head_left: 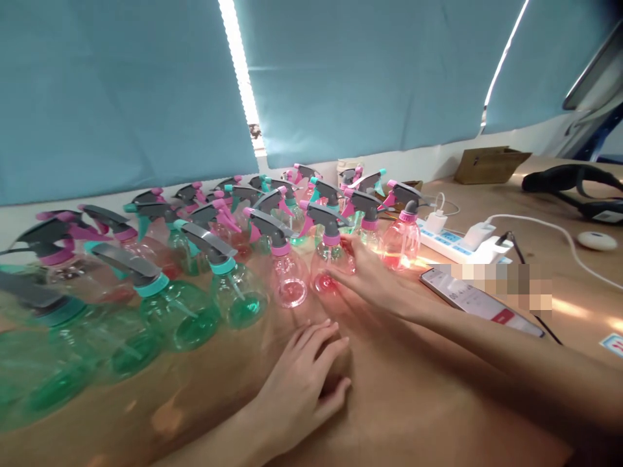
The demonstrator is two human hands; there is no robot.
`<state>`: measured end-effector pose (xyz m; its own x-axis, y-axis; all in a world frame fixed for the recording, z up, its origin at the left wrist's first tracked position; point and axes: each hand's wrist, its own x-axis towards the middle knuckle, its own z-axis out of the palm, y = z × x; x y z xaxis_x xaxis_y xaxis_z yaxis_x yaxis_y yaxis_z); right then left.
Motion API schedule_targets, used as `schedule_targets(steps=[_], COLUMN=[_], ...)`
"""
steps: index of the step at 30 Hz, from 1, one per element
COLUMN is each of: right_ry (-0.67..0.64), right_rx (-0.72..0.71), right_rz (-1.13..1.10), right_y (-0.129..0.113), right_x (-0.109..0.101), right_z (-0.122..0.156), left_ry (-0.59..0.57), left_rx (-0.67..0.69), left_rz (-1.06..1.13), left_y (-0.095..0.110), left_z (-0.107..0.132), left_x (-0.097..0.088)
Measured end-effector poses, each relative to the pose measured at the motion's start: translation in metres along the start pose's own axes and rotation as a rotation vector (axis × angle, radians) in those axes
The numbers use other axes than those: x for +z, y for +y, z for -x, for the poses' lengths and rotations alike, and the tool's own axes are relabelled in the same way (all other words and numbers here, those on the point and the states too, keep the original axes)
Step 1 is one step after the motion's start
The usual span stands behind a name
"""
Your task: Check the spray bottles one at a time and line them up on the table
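Note:
My right hand is closed around the lower body of a clear pink spray bottle with a grey and pink trigger head. The bottle stands upright at the front of a crowded group; part of it is behind my fingers. Just left of it is another pink spray bottle, and to the right stands a third pink one. My left hand lies on the table with its fingers stretched and slightly apart, holding nothing. Nearest on its far side is a green spray bottle with a turquoise collar.
Several more green and pink spray bottles spread left and back toward the blue curtain. On the right are a phone, a white power strip with chargers and cables, a brown box, a white round object and a black strap.

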<state>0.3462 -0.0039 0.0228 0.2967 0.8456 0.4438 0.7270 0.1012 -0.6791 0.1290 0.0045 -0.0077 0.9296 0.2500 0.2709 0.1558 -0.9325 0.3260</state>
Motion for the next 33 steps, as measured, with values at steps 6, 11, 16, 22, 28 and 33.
schedule_targets(steps=[6,11,16,22,28,33], right_ry=[0.003,0.032,0.034,0.083,0.191,0.153], right_rx=[-0.024,-0.051,-0.081,-0.052,0.048,0.09], right_rz=[-0.026,-0.037,-0.034,-0.061,0.141,0.223], right_y=[0.002,0.006,0.005,0.011,0.029,0.042], right_x=[0.003,0.008,0.002,-0.033,-0.066,-0.059], right_z=[-0.003,-0.004,0.003,0.014,0.004,-0.012], left_ry=[0.008,0.031,0.042,0.056,0.076,0.09], left_rx=[-0.017,-0.012,-0.005,0.026,0.042,0.057], left_rz=[0.01,0.007,-0.011,-0.025,-0.028,-0.013], left_y=[-0.002,-0.003,-0.005,-0.005,-0.003,-0.001], left_z=[-0.003,-0.002,-0.002,-0.011,-0.021,-0.026], left_x=[0.004,0.006,0.005,0.007,0.013,0.014])
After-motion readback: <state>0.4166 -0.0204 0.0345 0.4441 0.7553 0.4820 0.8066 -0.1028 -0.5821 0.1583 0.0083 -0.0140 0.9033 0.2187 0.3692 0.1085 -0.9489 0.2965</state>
